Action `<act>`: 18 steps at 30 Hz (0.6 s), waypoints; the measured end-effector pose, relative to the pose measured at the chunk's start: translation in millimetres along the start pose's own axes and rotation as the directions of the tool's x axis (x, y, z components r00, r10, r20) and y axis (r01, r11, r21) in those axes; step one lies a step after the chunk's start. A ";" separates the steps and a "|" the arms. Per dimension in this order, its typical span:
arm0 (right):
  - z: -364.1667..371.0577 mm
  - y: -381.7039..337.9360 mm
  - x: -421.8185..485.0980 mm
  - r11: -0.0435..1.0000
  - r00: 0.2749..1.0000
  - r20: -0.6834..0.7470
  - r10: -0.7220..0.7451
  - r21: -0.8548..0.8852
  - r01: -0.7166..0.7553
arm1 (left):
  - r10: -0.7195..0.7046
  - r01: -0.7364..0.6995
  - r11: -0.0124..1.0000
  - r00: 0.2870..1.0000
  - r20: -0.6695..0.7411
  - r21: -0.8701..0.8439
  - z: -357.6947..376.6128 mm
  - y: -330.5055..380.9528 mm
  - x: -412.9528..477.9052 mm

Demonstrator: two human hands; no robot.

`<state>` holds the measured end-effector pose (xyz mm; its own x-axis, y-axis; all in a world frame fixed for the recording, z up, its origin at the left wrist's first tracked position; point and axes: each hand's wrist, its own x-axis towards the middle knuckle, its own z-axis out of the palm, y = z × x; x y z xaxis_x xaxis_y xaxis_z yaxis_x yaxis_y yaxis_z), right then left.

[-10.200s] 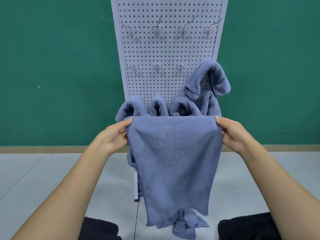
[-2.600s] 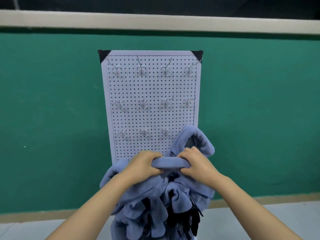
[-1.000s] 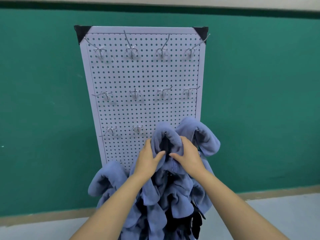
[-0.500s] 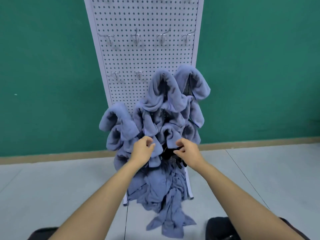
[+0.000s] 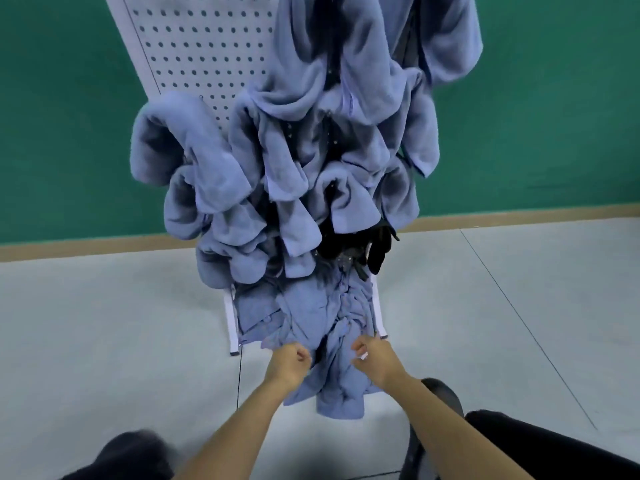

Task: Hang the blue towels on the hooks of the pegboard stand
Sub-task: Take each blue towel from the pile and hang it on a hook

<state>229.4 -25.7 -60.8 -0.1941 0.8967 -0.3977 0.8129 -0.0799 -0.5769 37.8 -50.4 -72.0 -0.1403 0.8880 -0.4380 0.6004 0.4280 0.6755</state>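
1. On the pegboard stand (image 5: 194, 46), plump overlapping loops of fuzzy blue towels (image 5: 277, 161).
2. At its foot, a crumpled heap (image 5: 311, 317) on the floor (image 5: 104, 323).
3. At the heap: left hand (image 5: 289, 363), right hand (image 5: 372, 358), fingers curled; cannot tell whether gripping cloth.

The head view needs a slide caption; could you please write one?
Left hand and right hand, fingers curled, reach the blue towel pile low on the pegboard stand.

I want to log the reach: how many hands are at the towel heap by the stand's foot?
2. The left hand is at the left edge of the towel heap, the right hand at its right edge, both with fingers curled; whether they hold cloth is unclear.
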 end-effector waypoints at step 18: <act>13.6 41.6 55.0 0.981 0.992 -0.072 0.105 0.170 -0.091 | 0.040 -0.065 0.974 0.992 -0.119 -0.216 61.2 21.5 59.7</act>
<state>245.0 14.3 -116.4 -0.0681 0.9124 -0.4037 0.7222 -0.2341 -0.6509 90.5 1.5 -119.9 -0.2090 0.9181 -0.3367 0.4239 0.3953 0.8149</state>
